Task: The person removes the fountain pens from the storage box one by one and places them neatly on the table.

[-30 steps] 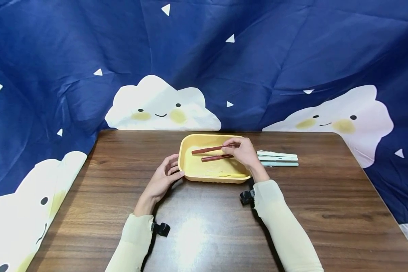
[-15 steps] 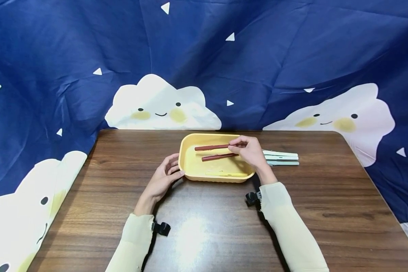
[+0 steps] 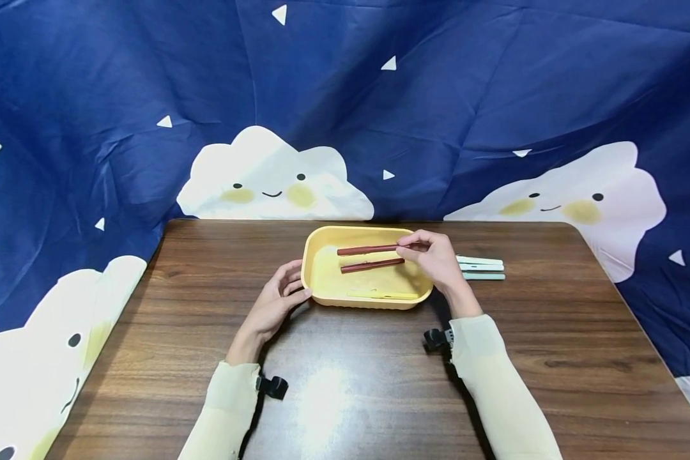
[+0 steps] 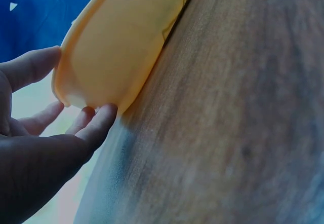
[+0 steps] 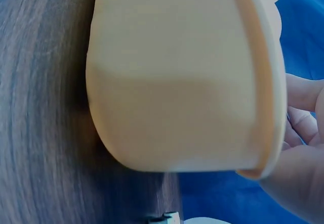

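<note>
A yellow plastic box stands on the table in the head view. My left hand holds its left end, thumb at the near corner and fingers along the end wall, as the left wrist view also shows. Over the box's right half, my right hand pinches the right end of a dark red pen. A second dark red pen lies in the box, just below the held one. Near the front wall inside lies a yellow pen. In the right wrist view, the box wall hides the pens.
Right of the box, a pale green pen, a second pale pen and a teal pen lie side by side on the wooden table. A blue curtain with clouds hangs behind the table's far edge.
My right hand has drawn the held red pen to the right across the box, covering more of the pens outside. My left hand and the box have stayed in place.
</note>
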The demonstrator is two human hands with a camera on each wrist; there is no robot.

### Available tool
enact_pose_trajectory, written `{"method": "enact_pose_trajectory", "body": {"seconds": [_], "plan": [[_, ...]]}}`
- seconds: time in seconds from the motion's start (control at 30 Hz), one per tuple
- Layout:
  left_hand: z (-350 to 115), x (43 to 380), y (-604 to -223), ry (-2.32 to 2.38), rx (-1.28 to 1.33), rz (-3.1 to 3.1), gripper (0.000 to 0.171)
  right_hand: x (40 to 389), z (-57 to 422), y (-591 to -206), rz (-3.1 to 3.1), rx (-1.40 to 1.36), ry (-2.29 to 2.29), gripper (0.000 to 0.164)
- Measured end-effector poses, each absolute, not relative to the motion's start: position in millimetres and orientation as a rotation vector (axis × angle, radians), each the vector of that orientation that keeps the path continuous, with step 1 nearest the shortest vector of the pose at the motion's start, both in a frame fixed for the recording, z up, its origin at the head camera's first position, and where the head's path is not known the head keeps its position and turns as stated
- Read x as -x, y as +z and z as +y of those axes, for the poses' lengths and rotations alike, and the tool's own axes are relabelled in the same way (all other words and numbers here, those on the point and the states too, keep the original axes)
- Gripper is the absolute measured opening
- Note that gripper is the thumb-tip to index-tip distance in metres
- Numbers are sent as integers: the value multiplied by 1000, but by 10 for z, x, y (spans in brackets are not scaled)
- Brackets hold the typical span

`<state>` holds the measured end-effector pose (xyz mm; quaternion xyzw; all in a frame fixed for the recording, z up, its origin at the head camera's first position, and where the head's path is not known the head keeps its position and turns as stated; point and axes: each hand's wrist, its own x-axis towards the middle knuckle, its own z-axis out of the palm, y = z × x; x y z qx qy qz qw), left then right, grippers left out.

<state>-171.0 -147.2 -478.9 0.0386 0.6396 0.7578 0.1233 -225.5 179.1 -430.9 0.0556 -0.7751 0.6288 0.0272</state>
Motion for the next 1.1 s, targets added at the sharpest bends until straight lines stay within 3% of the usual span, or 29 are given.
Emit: {"method": "enact_pose_trajectory", "body": {"seconds": [1.1], "plan": [[-1473,1708,-4794,2196,-113,1888,69,2080,2198,-4301,-2282,-154,1986,13]]}}
